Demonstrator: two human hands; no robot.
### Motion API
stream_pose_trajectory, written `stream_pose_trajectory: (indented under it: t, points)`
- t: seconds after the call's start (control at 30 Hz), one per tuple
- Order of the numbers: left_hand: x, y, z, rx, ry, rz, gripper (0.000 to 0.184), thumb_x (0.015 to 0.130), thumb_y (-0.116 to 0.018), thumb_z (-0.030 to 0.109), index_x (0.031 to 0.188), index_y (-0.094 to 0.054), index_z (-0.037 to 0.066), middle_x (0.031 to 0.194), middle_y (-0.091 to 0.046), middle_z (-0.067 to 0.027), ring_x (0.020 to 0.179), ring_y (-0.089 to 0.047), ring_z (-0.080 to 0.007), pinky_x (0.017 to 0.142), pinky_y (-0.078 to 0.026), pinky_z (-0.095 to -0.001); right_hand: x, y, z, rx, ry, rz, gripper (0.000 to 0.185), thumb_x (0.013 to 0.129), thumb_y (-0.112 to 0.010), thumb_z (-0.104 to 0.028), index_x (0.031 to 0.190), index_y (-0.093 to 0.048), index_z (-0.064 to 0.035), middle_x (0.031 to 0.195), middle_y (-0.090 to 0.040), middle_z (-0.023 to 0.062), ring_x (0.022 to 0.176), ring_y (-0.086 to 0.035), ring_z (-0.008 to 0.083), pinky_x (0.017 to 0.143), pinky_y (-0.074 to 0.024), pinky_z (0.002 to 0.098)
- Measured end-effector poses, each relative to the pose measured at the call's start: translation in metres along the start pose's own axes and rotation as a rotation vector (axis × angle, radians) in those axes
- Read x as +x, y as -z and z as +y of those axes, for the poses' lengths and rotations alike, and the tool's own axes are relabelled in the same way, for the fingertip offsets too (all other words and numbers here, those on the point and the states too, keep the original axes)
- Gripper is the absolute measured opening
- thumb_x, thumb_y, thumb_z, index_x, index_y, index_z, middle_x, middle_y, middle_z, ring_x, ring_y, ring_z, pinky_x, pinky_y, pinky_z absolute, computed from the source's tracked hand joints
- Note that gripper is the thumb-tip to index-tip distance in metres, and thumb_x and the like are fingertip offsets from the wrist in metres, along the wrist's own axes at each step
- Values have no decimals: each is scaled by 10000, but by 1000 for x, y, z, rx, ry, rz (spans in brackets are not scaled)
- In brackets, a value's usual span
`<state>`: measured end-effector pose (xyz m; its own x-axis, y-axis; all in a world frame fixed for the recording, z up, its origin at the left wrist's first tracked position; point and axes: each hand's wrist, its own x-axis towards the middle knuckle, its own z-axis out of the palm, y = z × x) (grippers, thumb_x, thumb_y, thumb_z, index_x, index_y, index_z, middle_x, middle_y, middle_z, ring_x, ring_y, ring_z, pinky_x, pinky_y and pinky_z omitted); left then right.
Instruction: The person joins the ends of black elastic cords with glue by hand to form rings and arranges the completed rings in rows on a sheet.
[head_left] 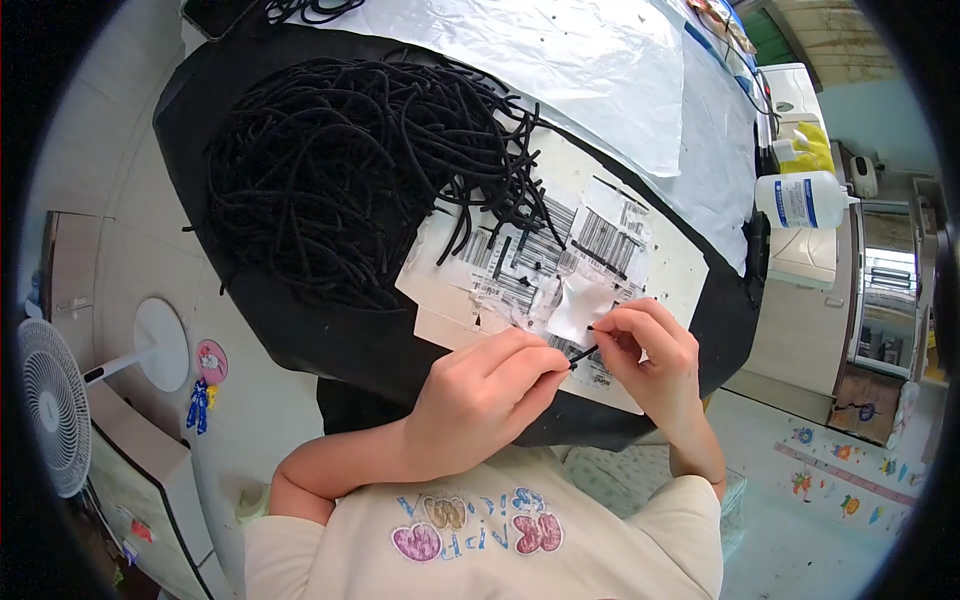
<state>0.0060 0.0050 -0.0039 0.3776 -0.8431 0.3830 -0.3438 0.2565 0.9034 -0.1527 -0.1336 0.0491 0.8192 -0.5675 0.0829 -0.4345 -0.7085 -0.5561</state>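
A short black cord [584,353] spans the gap between my two hands. My left hand [492,392] is closed in a pinch on its left end, where a dark tip shows at the fingertips. My right hand [652,358] pinches the other end between thumb and fingers, and a small black bit shows at the index fingertip. Below both hands lies a cardboard sheet [445,325] with barcode labels [606,238] stuck on it. A white paper piece [580,306] and several small black bits rest there. A large heap of black cords [320,170] lies to the left, partly over the cardboard.
Black covering [280,335] drapes the table, with white plastic sheeting [560,70] across its far side. At right stand a white bottle [800,200] and a yellow cloth [815,150]. A white fan [52,408] is on the floor side at left.
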Motion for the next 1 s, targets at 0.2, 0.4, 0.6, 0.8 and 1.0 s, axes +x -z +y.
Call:
stream_pose_trajectory:
  t: [0.2, 0.4, 0.6, 0.8, 1.0]
  points:
    - [0, 1, 0, -5, 3, -10, 200, 748, -763, -56, 918, -686, 18, 838, -671, -93, 661, -659, -188, 582, -543, -271, 2, 1, -3, -7, -1, -22, 165, 782, -743, 55, 910, -666, -14, 862, -637, 56, 636, -620, 133, 549, -504, 256]
    - [3, 8, 3, -215, 139, -53, 189, 784, -744, -70, 951, -695, 3, 863, -687, -83, 720, -673, -134, 631, -556, -242, -3, 9, -7, 260, -31, -43, 149, 818, -721, 61, 950, -669, 16, 926, -660, 74, 722, -629, 111, 635, -515, 243]
    - [8, 23, 10, -630, 456, -164, 127, 858, -699, -69, 983, -688, -47, 947, -701, -91, 867, -687, -113, 783, -574, -231, -8, 3, -18, 992, -201, -155, 152, 906, -627, 80, 1058, -636, 81, 1140, -681, 202, 937, -681, 149, 811, -552, 248]
    - [10, 28, 11, -698, 546, -215, 114, 875, -681, -74, 988, -680, -69, 979, -705, -101, 901, -688, -119, 831, -567, -233, -10, 6, -21, 1049, -273, -232, 149, 946, -592, 65, 1088, -619, 102, 1176, -670, 247, 954, -675, 139, 838, -582, 268]
    - [9, 28, 10, -705, 544, -206, 114, 876, -678, -76, 989, -681, -68, 975, -708, -104, 896, -689, -117, 831, -566, -234, -10, 4, -22, 1010, -256, -222, 141, 951, -588, 62, 1082, -623, 99, 1150, -683, 231, 931, -674, 120, 813, -599, 266]
